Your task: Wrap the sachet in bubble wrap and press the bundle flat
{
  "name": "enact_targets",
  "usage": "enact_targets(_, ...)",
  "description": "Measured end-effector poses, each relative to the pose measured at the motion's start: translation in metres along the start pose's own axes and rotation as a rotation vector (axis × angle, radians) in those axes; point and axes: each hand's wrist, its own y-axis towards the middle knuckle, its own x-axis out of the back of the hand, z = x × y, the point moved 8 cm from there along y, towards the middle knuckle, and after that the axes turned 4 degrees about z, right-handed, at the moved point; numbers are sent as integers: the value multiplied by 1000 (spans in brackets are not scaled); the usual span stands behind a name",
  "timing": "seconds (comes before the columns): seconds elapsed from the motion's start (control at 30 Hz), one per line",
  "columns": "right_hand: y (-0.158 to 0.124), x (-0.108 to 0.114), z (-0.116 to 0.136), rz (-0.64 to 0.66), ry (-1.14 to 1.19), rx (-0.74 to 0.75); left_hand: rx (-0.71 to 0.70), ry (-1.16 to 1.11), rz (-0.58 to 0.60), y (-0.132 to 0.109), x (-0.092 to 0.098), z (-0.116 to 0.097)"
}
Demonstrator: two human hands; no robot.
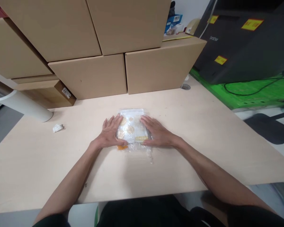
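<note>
The white packet (135, 128) in clear wrapping lies on the worktop (104, 179) between your left hand (110, 133) and right hand (158, 133), whose fingers (114, 122), spread and unclenched, rest along its two side edges, thumbs at the corners nearest you.

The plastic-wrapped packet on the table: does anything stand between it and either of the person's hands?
Nothing visible does: the left hand and the right hand touch the plastic-wrapped packet, one on each side. The crumpled white scrap lies apart, to the left, and the cardboard boxes stand behind the packet.
</note>
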Motion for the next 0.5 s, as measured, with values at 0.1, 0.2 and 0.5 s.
enact_targets(0.1,-1,1,-4,58,32,-5,-24,-32,16,-2,0,3)
enact_targets(0.2,-1,1,-7,77,45,-6,-57,-50,72,-2,-2,6)
enact_targets(0.5,0,-4,-4,84,-3,-50,-19,-34,19,1,-6,7)
